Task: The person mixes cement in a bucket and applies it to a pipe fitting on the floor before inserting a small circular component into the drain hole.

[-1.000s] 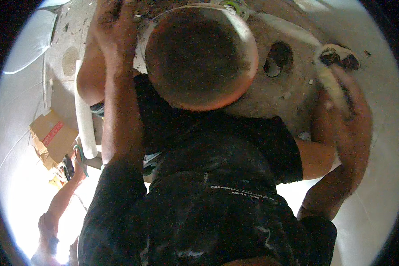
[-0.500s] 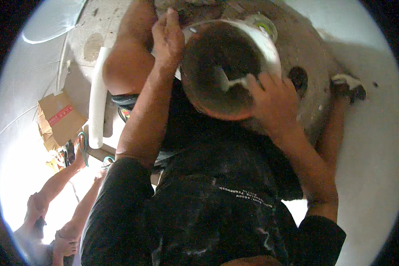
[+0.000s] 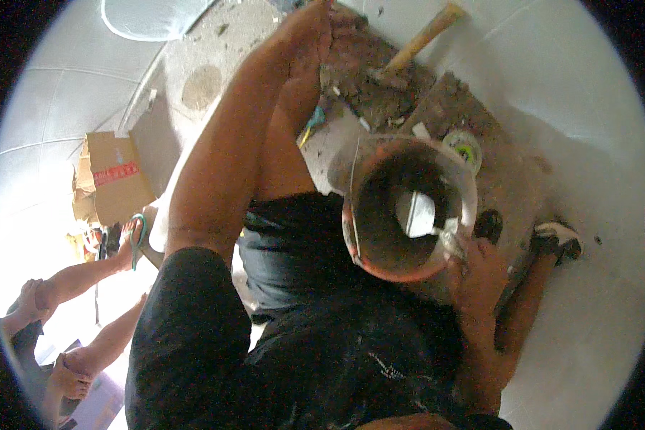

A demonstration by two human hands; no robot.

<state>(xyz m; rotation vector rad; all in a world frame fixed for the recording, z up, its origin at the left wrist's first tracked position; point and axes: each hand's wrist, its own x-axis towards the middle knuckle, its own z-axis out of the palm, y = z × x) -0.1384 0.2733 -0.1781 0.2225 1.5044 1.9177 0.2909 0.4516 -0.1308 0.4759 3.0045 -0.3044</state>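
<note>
A round bucket [image 3: 352,247] with a thin wire handle stands in front of my body, its inside dark and stained. At its right rim my right hand [image 3: 480,276] is closed around the handle of a putty knife. The pale, flat blade of the putty knife [image 3: 420,213] shows over the bucket's opening. My left arm stretches far forward past my bent leg, and my left hand [image 3: 318,30] is near the top edge of the view. Its fingers are not clear, so what it touches cannot be made out.
A wooden-handled hammer [image 3: 426,39] rests by the wall among rubble [image 3: 380,97]. Beyond the bucket sits a round tub with a green-marked top [image 3: 466,152]. A dark round object [image 3: 489,226] lies right of the bucket. Cardboard [image 3: 118,179] and another person's legs [image 3: 86,279] are at left.
My left hand has moved from beside the bucket's rim to far forward. The view has shifted, so the bucket appears lower and the hammer shows. The putty knife's blade now faces up more broadly.
</note>
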